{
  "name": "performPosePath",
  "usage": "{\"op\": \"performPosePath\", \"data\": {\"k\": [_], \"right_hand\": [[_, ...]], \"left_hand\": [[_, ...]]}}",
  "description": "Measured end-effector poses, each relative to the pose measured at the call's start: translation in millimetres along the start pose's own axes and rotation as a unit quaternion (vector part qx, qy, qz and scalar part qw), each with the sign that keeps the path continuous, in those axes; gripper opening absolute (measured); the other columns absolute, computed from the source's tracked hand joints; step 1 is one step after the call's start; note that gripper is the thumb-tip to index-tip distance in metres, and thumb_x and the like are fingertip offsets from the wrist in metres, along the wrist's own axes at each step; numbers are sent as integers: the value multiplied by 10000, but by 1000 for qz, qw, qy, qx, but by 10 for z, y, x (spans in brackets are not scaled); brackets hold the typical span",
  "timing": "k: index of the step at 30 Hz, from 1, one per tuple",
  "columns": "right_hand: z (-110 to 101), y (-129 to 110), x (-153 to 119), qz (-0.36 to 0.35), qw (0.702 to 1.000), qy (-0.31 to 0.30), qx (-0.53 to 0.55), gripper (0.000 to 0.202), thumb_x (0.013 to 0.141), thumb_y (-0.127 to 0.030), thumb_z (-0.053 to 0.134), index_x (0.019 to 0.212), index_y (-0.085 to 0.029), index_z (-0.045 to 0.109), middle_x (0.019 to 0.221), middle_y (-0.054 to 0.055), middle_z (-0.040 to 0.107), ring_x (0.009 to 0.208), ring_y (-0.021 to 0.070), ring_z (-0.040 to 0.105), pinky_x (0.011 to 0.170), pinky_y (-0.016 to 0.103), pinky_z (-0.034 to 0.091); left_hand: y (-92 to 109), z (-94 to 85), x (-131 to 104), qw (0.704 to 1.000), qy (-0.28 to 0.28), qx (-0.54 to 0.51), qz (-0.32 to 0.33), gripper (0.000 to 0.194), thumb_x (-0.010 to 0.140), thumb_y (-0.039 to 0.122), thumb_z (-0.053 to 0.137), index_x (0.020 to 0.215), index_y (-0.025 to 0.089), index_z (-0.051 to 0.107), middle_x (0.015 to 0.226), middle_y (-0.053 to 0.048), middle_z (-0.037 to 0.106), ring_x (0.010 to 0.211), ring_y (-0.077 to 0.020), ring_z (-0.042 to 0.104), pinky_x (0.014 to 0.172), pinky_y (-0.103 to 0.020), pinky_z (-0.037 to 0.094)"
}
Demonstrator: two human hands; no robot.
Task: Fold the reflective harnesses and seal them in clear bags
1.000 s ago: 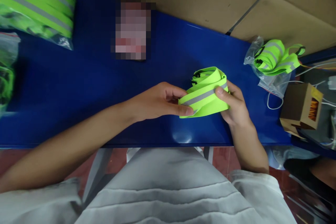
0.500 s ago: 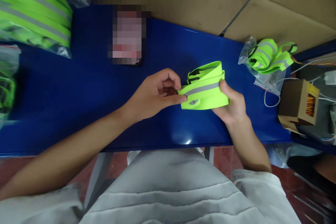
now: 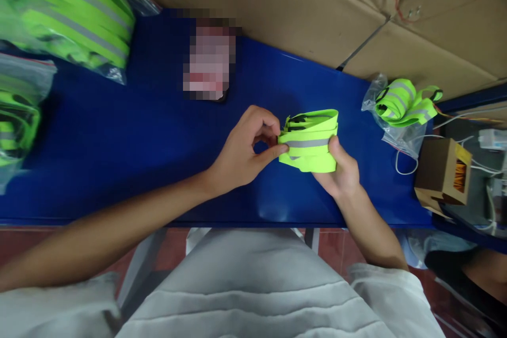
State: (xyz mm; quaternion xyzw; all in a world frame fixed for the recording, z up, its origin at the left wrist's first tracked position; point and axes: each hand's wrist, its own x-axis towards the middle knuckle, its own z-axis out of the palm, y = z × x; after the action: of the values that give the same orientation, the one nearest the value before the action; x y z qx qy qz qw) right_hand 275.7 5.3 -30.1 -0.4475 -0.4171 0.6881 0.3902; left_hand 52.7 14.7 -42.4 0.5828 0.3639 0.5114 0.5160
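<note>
A neon-yellow reflective strap (image 3: pixel 309 149) with a grey stripe is folded into a flat, layered loop between my hands, above the blue table (image 3: pixel 158 142). My left hand (image 3: pixel 253 145) pinches its left end between thumb and fingers. On the other side, my right hand (image 3: pixel 340 166) grips the right end, thumb on the front face and fingers hidden behind. Dark pieces show among the layers at the upper left of the bundle.
Clear bags of similar straps (image 3: pixel 87 16) lie at the left. A blurred-out object (image 3: pixel 209 63) sits near the cardboard (image 3: pixel 269 16) behind. Toward the right are a rolled strap (image 3: pixel 398 100) on a plastic bag, a small carton (image 3: pixel 439 174) and white cables. Part of another person shows lower right.
The strap's layers have come closer together, and the loose loop at its lower left has flattened. My left hand has shifted slightly right with it; the whole view has also shifted.
</note>
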Motion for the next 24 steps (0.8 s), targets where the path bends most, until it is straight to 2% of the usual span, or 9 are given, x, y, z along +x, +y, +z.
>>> {"op": "performPosePath", "data": {"k": [3, 5, 7, 10, 12, 14, 18, 21, 24], "right_hand": [[34, 97, -36, -63, 994, 38, -82, 653, 941, -732, 604, 1367, -239, 641, 1305, 115, 746, 1295, 344, 676, 1072, 510, 576], [62, 149, -76, -129, 975, 58, -170, 587, 948, -671, 654, 1362, -256, 630, 1270, 96, 752, 1212, 306, 712, 1042, 460, 587], [82, 174, -115, -199, 945, 69, -252, 524, 960, -569, 701, 1375, -262, 610, 1246, 77, 753, 1126, 264, 731, 999, 409, 598], [89, 182, -137, -252, 911, 100, -311, 468, 1005, -473, 669, 1405, -248, 578, 1238, 72, 748, 1076, 236, 732, 961, 374, 601], [87, 196, -126, -249, 907, 122, -318, 417, 1035, -441, 627, 1396, -239, 578, 1225, 75, 745, 1071, 230, 727, 952, 367, 596], [94, 227, -108, -239, 909, 117, -321, 399, 1041, -414, 620, 1394, -235, 578, 1241, 81, 728, 1096, 233, 713, 975, 378, 582], [122, 307, -93, -236, 914, 91, -319, 440, 1022, -395, 651, 1422, -235, 566, 1310, 95, 688, 1175, 253, 678, 1060, 423, 543], [108, 357, -102, -180, 947, 85, -251, 448, 1011, -457, 661, 1404, -253, 594, 1272, 82, 721, 1144, 254, 701, 1036, 423, 567], [83, 388, -103, -110, 982, 70, -134, 497, 1005, -566, 630, 1401, -265, 620, 1342, 88, 721, 1233, 288, 694, 1116, 477, 539]], "left_hand": [[-64, 11, -15, 997, 13, 39, -59, 144, 896, 208, 770, 890, 179, 629, 930, -4, 632, 809, -107, 648, 770, -223, 534], [-97, 29, -22, 993, 17, 11, -115, 97, 888, 207, 752, 879, 170, 662, 888, -7, 687, 828, -124, 676, 782, -231, 537], [-94, 51, -24, 982, 26, -80, -171, 123, 855, 207, 773, 928, 163, 684, 911, -14, 734, 871, -143, 710, 813, -246, 555], [-17, 90, -35, 940, 15, -242, -240, 346, 807, 226, 841, 1111, 170, 688, 1078, -49, 789, 1067, -203, 746, 977, -324, 572], [44, 123, -54, 920, -10, -284, -270, 591, 759, 213, 899, 1289, 194, 639, 1288, -88, 761, 1261, -258, 702, 1118, -396, 526], [76, 156, -77, 919, -23, -276, -280, 758, 726, 191, 931, 1400, 210, 585, 1452, -116, 682, 1386, -296, 630, 1206, -433, 468], [56, 174, -94, 927, -49, -256, -272, 674, 783, 247, 907, 1389, 164, 625, 1484, -136, 658, 1434, -326, 587, 1231, -435, 452], [31, 150, -82, 922, -58, -264, -279, 691, 764, 280, 929, 1387, 167, 653, 1461, -130, 678, 1422, -340, 595, 1207, -440, 472], [0, 130, -72, 913, -65, -281, -290, 709, 719, 297, 963, 1363, 182, 691, 1425, -120, 705, 1400, -357, 609, 1181, -456, 484]]}}
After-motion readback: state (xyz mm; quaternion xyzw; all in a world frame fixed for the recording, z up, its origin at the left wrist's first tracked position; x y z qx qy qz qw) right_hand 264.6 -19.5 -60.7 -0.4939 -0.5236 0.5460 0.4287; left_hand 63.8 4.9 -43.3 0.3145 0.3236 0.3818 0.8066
